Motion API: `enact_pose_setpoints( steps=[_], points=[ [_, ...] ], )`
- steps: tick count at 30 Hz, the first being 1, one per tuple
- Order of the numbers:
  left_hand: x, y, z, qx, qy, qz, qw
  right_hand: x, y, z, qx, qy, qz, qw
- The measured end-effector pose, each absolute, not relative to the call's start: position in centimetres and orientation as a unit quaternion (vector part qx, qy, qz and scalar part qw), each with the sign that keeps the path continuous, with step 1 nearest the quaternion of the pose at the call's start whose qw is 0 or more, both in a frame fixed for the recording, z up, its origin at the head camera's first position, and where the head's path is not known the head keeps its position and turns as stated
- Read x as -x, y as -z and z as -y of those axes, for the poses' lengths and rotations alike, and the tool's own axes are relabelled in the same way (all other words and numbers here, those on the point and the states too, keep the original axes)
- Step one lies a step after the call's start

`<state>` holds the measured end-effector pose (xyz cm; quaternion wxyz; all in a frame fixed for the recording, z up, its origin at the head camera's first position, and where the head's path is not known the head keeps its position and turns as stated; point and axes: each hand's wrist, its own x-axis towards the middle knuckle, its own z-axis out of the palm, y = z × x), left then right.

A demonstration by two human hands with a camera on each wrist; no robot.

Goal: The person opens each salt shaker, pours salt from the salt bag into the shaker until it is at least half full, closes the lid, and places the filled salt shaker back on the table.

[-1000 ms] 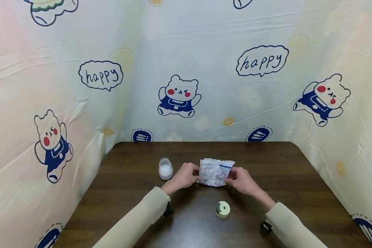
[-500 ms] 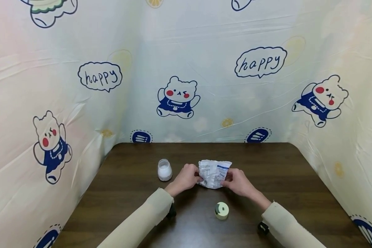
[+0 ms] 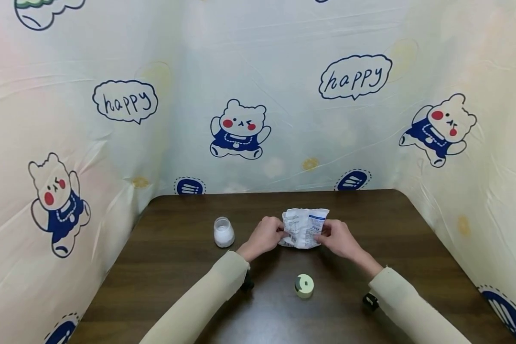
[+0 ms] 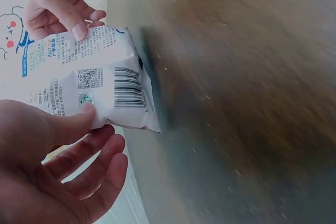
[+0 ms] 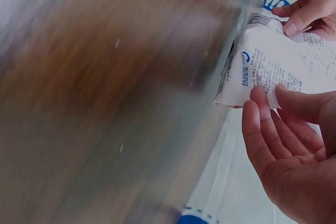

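A white printed plastic packet (image 3: 303, 228) stands upright at the table's middle, between both hands; its contents are hidden. My left hand (image 3: 266, 235) pinches its left side, thumb on the front near a QR code and barcode, as the left wrist view shows. On the opposite side, my right hand (image 3: 338, 237) pinches the packet's edge between thumb and fingers. In the right wrist view the packet (image 5: 273, 61) has its bottom edge close to the tabletop. To the left is a glass jar (image 3: 223, 232) with white contents, its mouth uncovered. Nearer me lies a pale yellow-green round lid (image 3: 304, 285).
Everything stands on a dark brown wooden table (image 3: 176, 291). Behind it and along both sides hangs a pale curtain (image 3: 284, 143) with printed bears and the word "happy". Dark straps circle both wrists below the light sleeves.
The head view has shifted slightly. Both hands keep hold of the packet, which stays at nearly the same spot and tilts a little. The jar and the lid have not moved on the table.
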<state>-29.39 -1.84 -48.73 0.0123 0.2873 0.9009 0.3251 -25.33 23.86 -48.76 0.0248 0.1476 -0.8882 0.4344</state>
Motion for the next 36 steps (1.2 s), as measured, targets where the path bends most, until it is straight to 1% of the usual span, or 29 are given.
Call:
enact_pose_setpoints(
  steps=[10, 21, 31, 36],
  points=[
    [30.4, 49.0, -1.2, -0.275, -0.327, -0.904, 0.022, 26.2, 49.4, -26.5, -0.127, -0.419, 0.898, 0.04],
    [31.3, 49.7, -2.9, -0.263, -0.324, -0.909, 0.001, 27.6, 49.5, -27.4, -0.125, -0.391, 0.91, 0.056],
    [31.5, 49.9, -4.0, -0.258, -0.298, -0.919, -0.005, 27.9, 49.8, -27.9, -0.111, -0.376, 0.919, 0.04],
    [31.7, 49.8, -4.3, -0.243, -0.291, -0.925, 0.0, 28.2, 50.2, -27.6, -0.107, -0.367, 0.923, 0.043]
  ],
)
